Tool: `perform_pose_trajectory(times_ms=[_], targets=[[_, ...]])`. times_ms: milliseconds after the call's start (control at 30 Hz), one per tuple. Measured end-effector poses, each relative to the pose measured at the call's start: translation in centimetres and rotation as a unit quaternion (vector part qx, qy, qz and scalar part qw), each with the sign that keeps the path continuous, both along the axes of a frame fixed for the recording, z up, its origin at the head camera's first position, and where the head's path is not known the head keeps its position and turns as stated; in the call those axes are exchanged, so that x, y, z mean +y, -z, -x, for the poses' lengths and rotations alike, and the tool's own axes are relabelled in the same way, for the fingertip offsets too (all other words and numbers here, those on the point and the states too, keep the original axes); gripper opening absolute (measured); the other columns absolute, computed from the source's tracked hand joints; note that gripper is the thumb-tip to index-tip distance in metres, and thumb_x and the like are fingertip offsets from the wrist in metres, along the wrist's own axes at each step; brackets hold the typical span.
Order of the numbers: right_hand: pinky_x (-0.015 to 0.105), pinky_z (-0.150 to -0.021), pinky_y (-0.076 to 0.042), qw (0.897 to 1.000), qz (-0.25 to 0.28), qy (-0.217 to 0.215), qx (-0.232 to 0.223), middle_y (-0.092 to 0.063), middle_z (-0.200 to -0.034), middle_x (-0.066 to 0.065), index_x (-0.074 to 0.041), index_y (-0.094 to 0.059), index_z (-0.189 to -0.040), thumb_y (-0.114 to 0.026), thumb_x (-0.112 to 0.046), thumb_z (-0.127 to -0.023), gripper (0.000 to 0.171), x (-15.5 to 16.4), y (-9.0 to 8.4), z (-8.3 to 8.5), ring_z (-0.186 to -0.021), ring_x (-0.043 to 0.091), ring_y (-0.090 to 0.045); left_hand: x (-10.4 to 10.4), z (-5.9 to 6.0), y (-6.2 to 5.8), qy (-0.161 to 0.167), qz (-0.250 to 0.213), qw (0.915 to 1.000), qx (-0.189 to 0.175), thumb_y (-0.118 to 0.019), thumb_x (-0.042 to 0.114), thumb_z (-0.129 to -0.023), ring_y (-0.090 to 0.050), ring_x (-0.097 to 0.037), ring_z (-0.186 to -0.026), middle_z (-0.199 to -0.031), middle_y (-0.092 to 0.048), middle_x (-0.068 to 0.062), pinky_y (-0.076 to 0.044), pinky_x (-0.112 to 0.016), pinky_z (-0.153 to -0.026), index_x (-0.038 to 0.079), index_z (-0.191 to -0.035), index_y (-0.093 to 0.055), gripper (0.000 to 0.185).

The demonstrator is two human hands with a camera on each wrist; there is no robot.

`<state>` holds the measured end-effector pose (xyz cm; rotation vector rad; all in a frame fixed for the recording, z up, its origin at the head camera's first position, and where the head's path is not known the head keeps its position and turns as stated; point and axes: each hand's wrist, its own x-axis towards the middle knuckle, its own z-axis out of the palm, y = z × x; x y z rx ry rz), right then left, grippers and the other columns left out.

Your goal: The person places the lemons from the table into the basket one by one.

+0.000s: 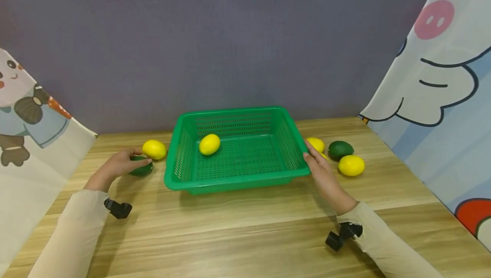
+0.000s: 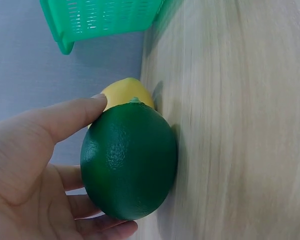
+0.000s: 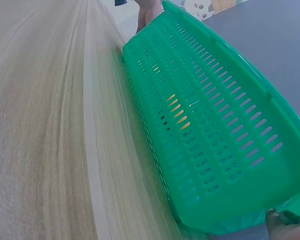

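While the green basket (image 1: 230, 183) is gripped at its right rim by the right hand (image 1: 324, 176), a dark green fruit (image 2: 130, 162), left of the basket at the desk (image 1: 230, 235), is pinched between thumb and fingers (image 2: 82, 205) of the left hand (image 1: 120, 165), beside one lemon (image 1: 154, 149).

The head view looks forward and down into the green basket (image 1: 241, 181), sharing its near wall (image 3: 215, 120) with the close, left-facing right wrist view. Left of the basket, the left wrist view faces forward.
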<state>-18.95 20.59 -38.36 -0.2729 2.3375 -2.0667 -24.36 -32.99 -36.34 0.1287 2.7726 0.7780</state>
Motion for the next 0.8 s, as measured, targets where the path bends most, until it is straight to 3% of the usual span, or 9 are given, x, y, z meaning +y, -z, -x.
perform_pose_trajectory(times_ms=[267, 467, 800], targets=[[0.031, -0.110, -0.030, 1.000, 0.004, -0.001, 0.004, -0.013, -0.156, 0.008, -0.008, -0.011, -0.151, -0.032, -0.029, -0.104, 0.056, 0.01, 0.01, 0.03, -0.141, 0.025, -0.019, 0.13, -0.15, -0.24, -0.005, 0.009, 0.9996, -0.027, -0.051, 0.054, -0.091, -0.035, -0.056, -0.120, -0.136, -0.029, -0.042, -0.040, -0.062, -0.093, -0.012, -0.135, -0.036, 0.081], [0.044, -0.113, -0.021, 1.000, 0.004, -0.001, 0.002, -0.013, -0.156, 0.008, -0.008, -0.011, -0.151, -0.032, -0.028, -0.104, 0.055, -0.04, -0.01, 0.03, -0.141, 0.023, -0.018, 0.09, -0.25, -0.36, -0.014, 0.016, 0.9992, -0.033, -0.051, 0.055, -0.091, -0.037, -0.055, -0.118, -0.135, -0.032, -0.041, -0.041, -0.061, -0.091, -0.011, -0.131, -0.042, 0.078], [0.046, -0.114, -0.018, 1.000, 0.004, -0.003, 0.003, -0.012, -0.156, 0.008, -0.007, -0.010, -0.151, -0.032, -0.028, -0.104, 0.056, 0.00, -0.06, 0.04, -0.142, 0.024, -0.015, 0.15, -0.31, -0.47, -0.024, 0.035, 0.9987, -0.029, -0.050, 0.056, -0.091, -0.040, -0.054, -0.116, -0.134, -0.034, -0.041, -0.042, -0.060, -0.090, -0.010, -0.128, -0.048, 0.075]])
